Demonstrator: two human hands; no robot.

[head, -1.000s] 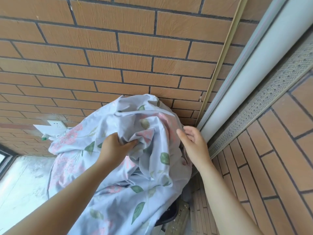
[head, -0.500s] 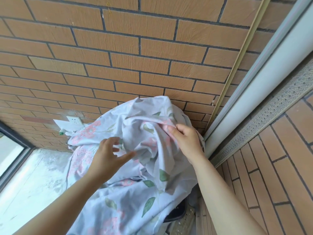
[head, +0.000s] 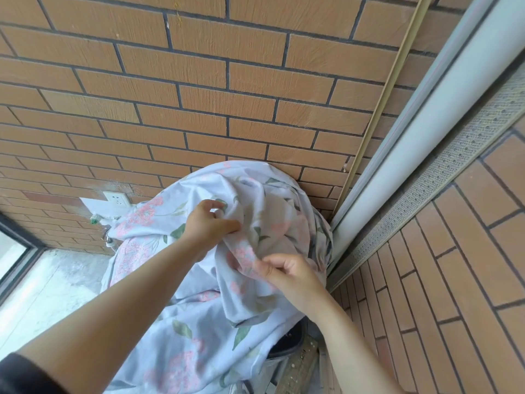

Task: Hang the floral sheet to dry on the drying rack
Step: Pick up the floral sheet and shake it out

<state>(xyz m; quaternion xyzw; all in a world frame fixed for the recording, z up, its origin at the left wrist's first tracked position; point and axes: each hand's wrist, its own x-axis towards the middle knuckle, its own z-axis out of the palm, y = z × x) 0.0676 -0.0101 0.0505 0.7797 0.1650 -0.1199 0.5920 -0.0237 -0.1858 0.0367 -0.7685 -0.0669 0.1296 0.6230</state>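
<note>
The floral sheet (head: 272, 211), pale blue with pink flowers and green leaves, lies bunched in a high mound against the brick wall and hangs down over whatever is under it. No drying rack shows; the sheet covers what it rests on. My left hand (head: 208, 223) grips a fold near the middle of the mound, thumb and fingers curled into the cloth. My right hand (head: 287, 275) pinches a gathered fold lower and to the right, close to the door frame.
A brick wall (head: 227, 81) stands right behind the sheet, with a white socket (head: 116, 199) and a tap fitting (head: 95, 218) at its left. A grey sliding door frame (head: 426, 132) runs diagonally at right. A dark container (head: 289, 341) peeks out under the sheet.
My left hand moved up and closed on a fold of the sheet. My right hand came down from the top of the mound and now pinches a lower fold.
</note>
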